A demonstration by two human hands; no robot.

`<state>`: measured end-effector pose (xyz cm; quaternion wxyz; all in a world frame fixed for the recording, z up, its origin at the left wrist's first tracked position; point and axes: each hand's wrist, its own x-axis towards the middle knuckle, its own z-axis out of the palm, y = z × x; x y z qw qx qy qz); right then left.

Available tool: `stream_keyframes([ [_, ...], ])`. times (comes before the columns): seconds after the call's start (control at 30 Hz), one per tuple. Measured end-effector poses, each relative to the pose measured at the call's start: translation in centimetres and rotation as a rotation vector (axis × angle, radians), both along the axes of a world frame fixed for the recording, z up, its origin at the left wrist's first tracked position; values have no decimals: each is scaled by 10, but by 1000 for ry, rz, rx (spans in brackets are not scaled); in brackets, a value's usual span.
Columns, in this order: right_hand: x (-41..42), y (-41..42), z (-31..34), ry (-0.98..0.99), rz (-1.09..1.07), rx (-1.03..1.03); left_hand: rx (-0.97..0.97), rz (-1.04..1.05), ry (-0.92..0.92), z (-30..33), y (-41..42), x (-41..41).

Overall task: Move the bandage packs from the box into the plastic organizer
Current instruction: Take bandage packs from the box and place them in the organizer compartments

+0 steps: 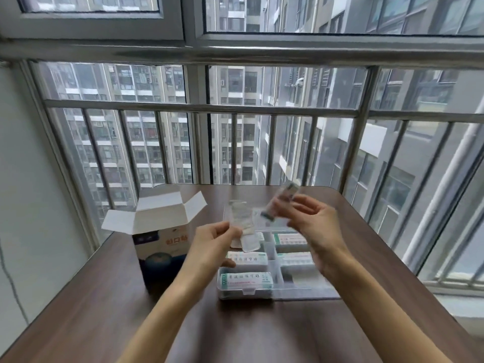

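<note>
Only the head view here, so everything comes from that one shot. Left hand (214, 241) is pinching a strip of bandage packs (242, 224) between thumb and fingers, the strip's long axis running up and away from the fingertips, slightly tilted. Right hand (314, 224) has its fingers curled round a second, blurrier pack (284, 199) that pokes up past the fingertips; it's smeared, so I can't say more about it.

The plastic organizer (246, 292) sits right below both hands, lid swung open to the far side, several compartments already holding white labelled packs (247, 280). The open box (157, 247) stands just to the outside of the left hand, flaps up.

What matters next, I'd guess: the strip hangs straight above the far-left compartments, so the left hand is the nearer one to drop it in, and the strip probably needs turning flat and lengthwise to fit a slot.
</note>
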<state>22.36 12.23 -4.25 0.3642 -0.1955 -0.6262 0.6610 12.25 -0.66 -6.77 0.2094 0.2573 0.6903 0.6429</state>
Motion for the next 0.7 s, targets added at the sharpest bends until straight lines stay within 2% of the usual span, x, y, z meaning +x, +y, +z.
stream_keyframes([
  [0.07, 4, 0, 2, 70, 75, 192, -25, -8, 54, -4, 0, 0],
  [0.1, 4, -3, 2, 71, 90, 351, -31, -18, 76, -6, 0, 0],
  [0.2, -1, -3, -19, -41, 5, 944, -9, -34, 57, -5, 0, 2],
  [0.23, -2, -1, -27, -86, -20, 1066, 12, -42, 18, -5, -1, 3],
  [0.27, -1, 0, -32, -121, -20, 1101, 30, -59, -21, -5, -1, 3],
  [0.33, 2, -2, -35, -140, 5, 996, 54, -109, -71, -7, -2, 4],
  [0.43, 1, -11, -34, -80, -5, 736, 81, -155, -70, -10, -1, 8],
  [0.53, -3, -15, -33, -64, -69, 531, 138, -121, -51, -13, 2, 12],
  [0.6, -4, -15, -32, -169, -47, 282, 164, -88, -13, -15, 3, 14],
  [0.67, -4, -12, -31, -222, 93, -28, 175, -70, 26, -17, 3, 15],
  [0.7, -3, -11, -31, -211, 148, -117, 180, -67, 38, -18, 4, 16],
])
